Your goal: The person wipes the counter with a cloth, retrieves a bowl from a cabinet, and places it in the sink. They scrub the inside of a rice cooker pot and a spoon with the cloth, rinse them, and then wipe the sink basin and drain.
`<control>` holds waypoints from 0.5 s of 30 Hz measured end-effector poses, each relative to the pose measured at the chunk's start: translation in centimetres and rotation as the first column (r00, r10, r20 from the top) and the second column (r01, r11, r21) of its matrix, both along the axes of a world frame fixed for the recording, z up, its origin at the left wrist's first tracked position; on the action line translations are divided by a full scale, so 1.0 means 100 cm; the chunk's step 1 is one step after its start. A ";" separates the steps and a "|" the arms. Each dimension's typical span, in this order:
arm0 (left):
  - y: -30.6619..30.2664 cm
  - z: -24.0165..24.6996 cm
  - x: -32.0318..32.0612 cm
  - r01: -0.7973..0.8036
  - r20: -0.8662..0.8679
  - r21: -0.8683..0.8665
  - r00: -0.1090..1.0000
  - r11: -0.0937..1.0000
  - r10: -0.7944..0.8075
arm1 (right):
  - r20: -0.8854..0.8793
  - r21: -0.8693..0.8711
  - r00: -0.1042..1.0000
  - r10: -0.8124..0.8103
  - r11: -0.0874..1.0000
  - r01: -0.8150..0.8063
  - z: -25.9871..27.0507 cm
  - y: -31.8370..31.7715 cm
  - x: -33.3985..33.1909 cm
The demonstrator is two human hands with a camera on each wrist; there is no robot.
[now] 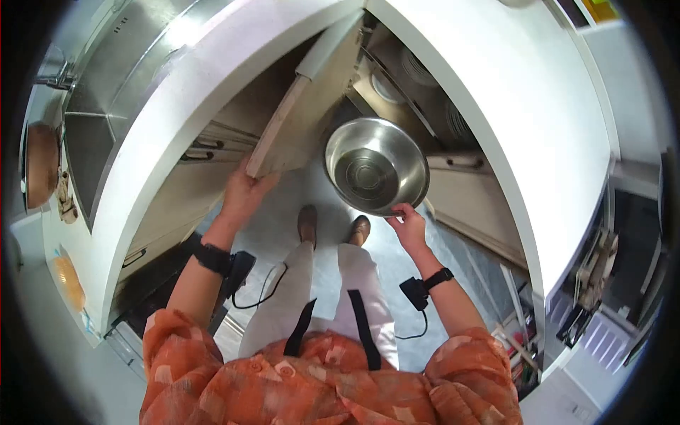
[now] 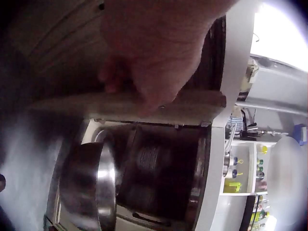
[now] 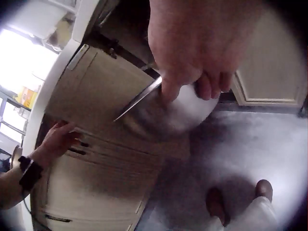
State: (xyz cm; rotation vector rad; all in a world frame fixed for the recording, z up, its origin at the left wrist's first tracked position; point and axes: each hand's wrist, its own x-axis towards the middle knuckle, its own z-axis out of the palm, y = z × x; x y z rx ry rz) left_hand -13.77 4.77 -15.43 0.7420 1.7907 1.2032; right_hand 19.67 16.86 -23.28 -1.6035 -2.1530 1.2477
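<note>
My right hand [image 1: 411, 228] grips the near rim of a round stainless steel basin [image 1: 409, 159], thumb on one side and fingers on the other. The basin is tilted, its hollow facing up toward me, in front of the corner cabinet opening. On the left, my left hand [image 1: 243, 195] holds the free edge of a pale wooden cabinet door [image 1: 304, 120], which stands swung out. In the left wrist view the basin [image 2: 84, 185] shows from the side, beyond the door. The right wrist view shows the thumb pressed over the rim and the basin's underside [image 3: 163, 118].
Inside the cabinet, plates [image 1: 418, 67] stand in racks. A drawer front [image 1: 464, 163] with a dark handle sits right of the basin. White counter [image 1: 524, 85] curves along the right, and a steel sink [image 1: 88, 152] lies on the left. Below are two shoes [image 1: 307, 225] on grey floor.
</note>
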 end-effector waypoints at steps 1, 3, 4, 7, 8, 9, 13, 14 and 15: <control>-0.002 0.001 0.005 0.067 -0.115 -0.082 0.991 0.994 -0.076 | 0.015 -0.021 0.999 0.039 0.999 -0.038 0.018 -0.014 0.017; 0.008 0.006 0.020 0.114 -0.227 -0.120 0.964 0.986 -0.139 | -0.016 -0.039 0.997 0.080 0.996 -0.081 0.038 -0.031 0.052; 0.009 0.007 0.038 0.115 -0.211 -0.084 0.969 0.990 -0.130 | -0.044 -0.049 0.996 0.075 0.996 -0.077 0.047 -0.042 0.070; 0.027 -0.009 0.077 0.214 -0.088 0.095 0.975 0.972 -0.206 | -0.054 -0.106 0.995 0.083 0.990 -0.088 0.076 -0.056 0.113; 0.033 -0.019 0.084 0.297 -0.164 0.063 0.945 0.953 -0.283 | -0.031 -0.141 0.995 0.091 0.985 -0.094 0.086 -0.066 0.125; 0.041 -0.013 0.100 0.357 -0.157 0.107 0.928 0.928 -0.339 | -0.021 -0.132 0.996 0.087 0.987 -0.089 0.100 -0.084 0.137; 0.087 -0.014 0.156 0.473 -0.179 -0.065 0.861 0.879 -0.477 | 0.035 -0.146 0.998 0.058 0.988 -0.053 0.140 -0.111 0.193; 0.115 -0.027 0.157 0.479 -0.222 -0.006 0.855 0.878 -0.468 | 0.053 -0.102 0.996 0.076 0.992 -0.070 0.134 -0.099 0.197; 0.122 -0.024 0.161 0.508 -0.229 0.016 0.841 0.861 -0.491 | 0.046 -0.091 0.997 0.055 0.995 -0.050 0.142 -0.111 0.202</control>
